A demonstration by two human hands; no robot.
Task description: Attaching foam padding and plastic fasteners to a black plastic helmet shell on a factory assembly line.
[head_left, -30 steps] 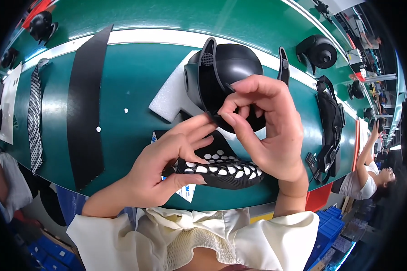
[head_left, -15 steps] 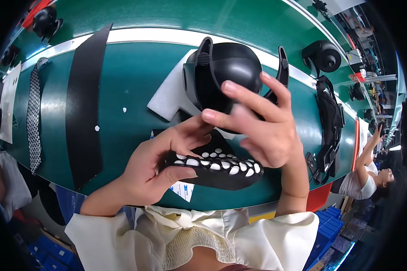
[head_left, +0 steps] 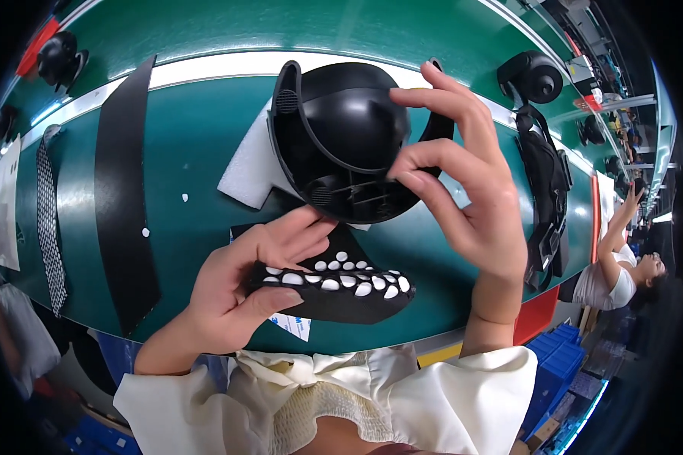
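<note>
A folded piece of black foam (head_left: 349, 306), dotted with white oval patches, is gripped between the thumb and fingers of my left hand (head_left: 228, 292). My right hand (head_left: 482, 189) is raised in front of a glossy black rounded shell (head_left: 349, 121) with two curved side arms. Its thumb and forefinger meet in a pinch, the other fingers curl apart; whatever lies in the pinch is too small to make out. White foam sheet (head_left: 244, 167) sits under the shell's left side. Partly behind the held foam, a white sheet with blue print (head_left: 292, 326) shows at the bench edge.
On the green bench (head_left: 197, 250) to the left lie a long black strip (head_left: 121, 197) and a narrow dotted strip (head_left: 49, 220). Small white patches (head_left: 184, 197) are scattered nearby. A black strapped assembly (head_left: 542, 197) lies right; a black round unit (head_left: 535, 77) stands farther back. Another person (head_left: 618, 277) is at far right.
My right hand has lifted away from the dotted foam, and its thumb and forefinger have come together. My left hand still holds the foam. The whole view has shifted slightly.
</note>
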